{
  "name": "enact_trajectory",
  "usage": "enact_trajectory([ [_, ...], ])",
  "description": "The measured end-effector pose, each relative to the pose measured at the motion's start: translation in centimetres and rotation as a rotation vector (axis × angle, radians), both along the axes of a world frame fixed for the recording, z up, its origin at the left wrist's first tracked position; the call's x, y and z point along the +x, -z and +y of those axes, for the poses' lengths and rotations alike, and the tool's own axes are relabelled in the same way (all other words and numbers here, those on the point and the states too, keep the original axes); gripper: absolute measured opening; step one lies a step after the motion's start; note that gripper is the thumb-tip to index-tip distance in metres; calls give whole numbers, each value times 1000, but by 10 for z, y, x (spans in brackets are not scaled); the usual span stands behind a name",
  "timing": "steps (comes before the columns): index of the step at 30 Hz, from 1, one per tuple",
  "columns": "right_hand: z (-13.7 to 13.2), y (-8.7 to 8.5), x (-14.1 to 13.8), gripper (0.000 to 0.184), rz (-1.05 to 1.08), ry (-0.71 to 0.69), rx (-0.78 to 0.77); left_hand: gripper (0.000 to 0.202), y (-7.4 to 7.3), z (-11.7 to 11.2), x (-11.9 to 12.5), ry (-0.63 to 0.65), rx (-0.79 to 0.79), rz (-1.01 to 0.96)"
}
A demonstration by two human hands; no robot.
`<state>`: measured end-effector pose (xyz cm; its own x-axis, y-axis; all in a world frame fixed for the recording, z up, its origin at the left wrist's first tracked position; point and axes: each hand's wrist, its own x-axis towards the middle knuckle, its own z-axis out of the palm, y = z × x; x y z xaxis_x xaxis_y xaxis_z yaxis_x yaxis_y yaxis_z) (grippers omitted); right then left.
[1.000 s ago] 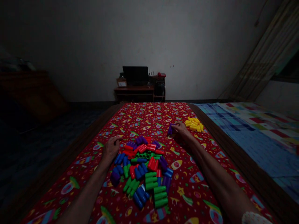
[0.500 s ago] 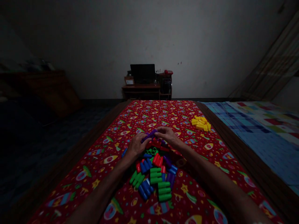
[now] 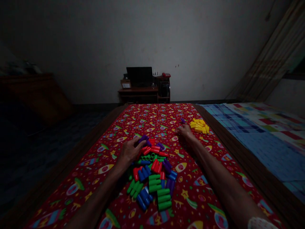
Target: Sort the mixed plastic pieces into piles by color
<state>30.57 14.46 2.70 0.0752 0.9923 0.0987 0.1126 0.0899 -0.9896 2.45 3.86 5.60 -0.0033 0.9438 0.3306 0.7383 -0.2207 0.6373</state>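
My left hand [image 3: 130, 152] rests at the left edge of a heap of plastic tube-shaped building blocks [image 3: 152, 171] in red, green, blue and purple. Its fingers are around a purple block [image 3: 143, 139], which seems held at the top of the heap. My right hand [image 3: 184, 129] lies flat on the red rocket-print bedcover [image 3: 190, 197], holding nothing. Just beyond its fingertips is a small purple block [image 3: 183, 121]. To its right sits a cluster of yellow blocks [image 3: 199, 126].
The bedcover runs over a bed with a wooden edge. A blue checked quilt [image 3: 250, 136] lies on the right. A dark desk [image 3: 138, 90] with a monitor [image 3: 139, 76] stands against the far wall. A curtain [image 3: 267, 60] hangs at the upper right.
My hands were together over a purple block at the heap. Now they are apart: the right hand has moved right toward the yellow blocks, and the left hand sits lower left with a purple block.
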Motion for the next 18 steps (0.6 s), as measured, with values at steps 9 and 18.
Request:
enact_trajectory([
  [9,-67,-35,-77,28,-399,-746,367,25,1,-3,11,128,-21,-18],
  [18,-11,-29,-19,36,-613,-18,263,39,-1,15,-30,-95,104,-2],
])
